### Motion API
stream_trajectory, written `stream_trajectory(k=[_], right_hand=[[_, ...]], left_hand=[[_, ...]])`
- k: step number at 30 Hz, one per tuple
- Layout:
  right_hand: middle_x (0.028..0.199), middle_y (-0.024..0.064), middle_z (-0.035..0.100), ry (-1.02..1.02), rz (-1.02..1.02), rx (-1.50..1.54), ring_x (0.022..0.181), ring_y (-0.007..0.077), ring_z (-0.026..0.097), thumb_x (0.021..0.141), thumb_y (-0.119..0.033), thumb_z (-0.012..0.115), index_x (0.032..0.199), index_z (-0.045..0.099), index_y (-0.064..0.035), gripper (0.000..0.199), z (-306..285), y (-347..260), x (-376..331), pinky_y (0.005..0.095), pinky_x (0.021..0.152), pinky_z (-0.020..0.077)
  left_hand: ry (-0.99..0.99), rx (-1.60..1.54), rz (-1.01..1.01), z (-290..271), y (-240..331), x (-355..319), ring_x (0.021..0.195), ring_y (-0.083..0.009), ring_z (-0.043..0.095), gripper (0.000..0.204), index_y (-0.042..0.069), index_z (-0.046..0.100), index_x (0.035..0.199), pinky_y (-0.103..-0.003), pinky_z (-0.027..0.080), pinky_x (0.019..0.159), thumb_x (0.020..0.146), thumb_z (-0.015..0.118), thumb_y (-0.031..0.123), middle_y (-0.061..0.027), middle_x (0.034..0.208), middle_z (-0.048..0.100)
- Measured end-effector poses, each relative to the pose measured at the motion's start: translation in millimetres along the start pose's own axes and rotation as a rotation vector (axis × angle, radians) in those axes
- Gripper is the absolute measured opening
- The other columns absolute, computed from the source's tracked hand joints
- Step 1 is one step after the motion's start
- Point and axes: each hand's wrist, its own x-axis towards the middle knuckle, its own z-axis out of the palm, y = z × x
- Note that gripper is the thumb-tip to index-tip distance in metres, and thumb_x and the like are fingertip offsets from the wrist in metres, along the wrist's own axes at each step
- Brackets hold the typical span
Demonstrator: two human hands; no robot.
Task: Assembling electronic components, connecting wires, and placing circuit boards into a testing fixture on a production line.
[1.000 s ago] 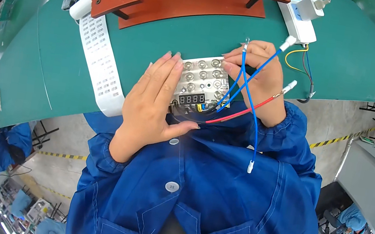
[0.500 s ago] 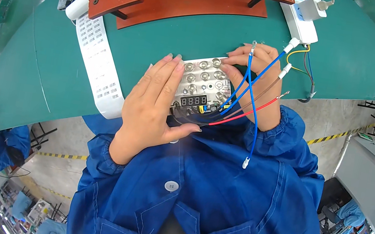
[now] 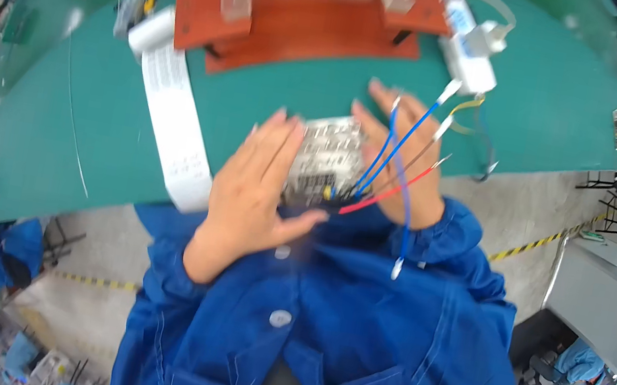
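Note:
A control circuit board (image 3: 329, 149) with round metal spring contacts and a small digit display sits at the table's near edge, blurred by motion. My left hand (image 3: 247, 194) grips its left side, fingers straight along the edge and thumb below the lower corner. Beside the right edge is my right hand (image 3: 407, 172), its fingers stretched out and apart. From the board's lower right, blue wires (image 3: 401, 139), a red wire (image 3: 389, 196) and a brown one fan out across the right hand. One blue wire hangs down over my jacket, ending in a white connector (image 3: 397, 269).
Behind the board stands a red-brown fixture (image 3: 310, 34) with clear blocks. A white power strip (image 3: 467, 62) with plugs lies right of it. On the left, a label strip (image 3: 174, 117) unrolls toward me over the green table (image 3: 558, 112). Other people sit at the far left.
The view has shifted, so the fixture appears lower. My right hand's fingers have come off the board's upper right corner and spread. The left hand keeps its hold.

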Motion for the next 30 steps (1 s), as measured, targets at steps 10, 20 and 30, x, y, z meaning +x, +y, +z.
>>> stream_trajectory(k=[10,20,30], right_hand=[[0.139,0.0139,0.052,-0.238,-0.186,0.259,0.126,0.0352,0.048,0.064,-0.030,0.084,0.147,0.043,-0.0040,0.095,-26.5,7.9,-4.8,0.0489,0.111,0.0319],[0.139,0.0148,0.051,0.600,0.174,0.499,0.122,0.0270,0.055,0.067,-0.027,0.087,0.148,0.038,0.0038,0.100,-107.9,123.9,-2.0,0.0397,0.097,0.0484],[0.116,0.0189,0.069,0.562,0.701,-0.265,0.105,0.0339,0.067,0.071,-0.045,0.084,0.137,0.053,-0.0011,0.086,-66.1,307.2,154.8,0.0411,0.090,0.0523]], left_hand=[[0.005,-0.047,0.031,-0.9,0.7,-8.7,0.139,-0.0446,0.039,0.103,-0.008,0.036,0.146,-0.049,0.035,0.113,0.070,0.082,0.046,-0.0277,0.148,0.041],[0.360,-0.172,-0.096,6.7,5.6,-5.6,0.128,-0.0475,0.050,0.051,-0.006,0.056,0.123,-0.051,0.041,0.107,0.076,0.069,0.006,-0.0288,0.134,0.050],[0.378,0.132,-0.160,30.3,17.7,25.8,0.128,-0.0490,0.050,0.042,-0.005,0.061,0.113,-0.055,0.041,0.107,0.074,0.069,0.007,-0.0259,0.131,0.052]])
